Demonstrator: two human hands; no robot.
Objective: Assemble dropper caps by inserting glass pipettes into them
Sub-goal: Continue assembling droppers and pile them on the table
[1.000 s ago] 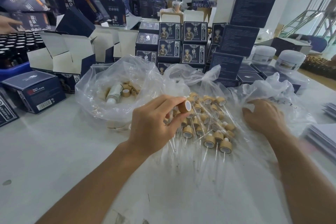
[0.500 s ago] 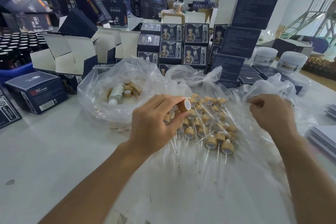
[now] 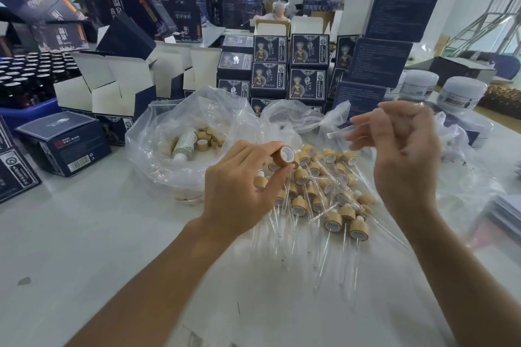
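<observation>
My left hand (image 3: 239, 186) pinches a tan dropper cap (image 3: 286, 155) between thumb and fingers, its white open end facing right. My right hand (image 3: 400, 155) is raised and blurred, and it holds a clear glass pipette (image 3: 339, 132) whose tip points left toward the cap, a short gap away. Below both hands lies a pile of assembled droppers (image 3: 324, 191), tan caps with glass pipettes, on a clear plastic sheet.
A clear bag (image 3: 158, 132) with loose tan caps and a white bottle sits behind my left hand. Dark blue boxes (image 3: 287, 65) are stacked at the back, open cartons (image 3: 112, 87) and dark bottles (image 3: 31, 76) at the left, white jars (image 3: 459, 96) at the right. A person sits far back.
My right hand has lifted out of the plastic bag at the right with a pipette and swung left toward the cap. My left hand has kept the cap nearly still.
</observation>
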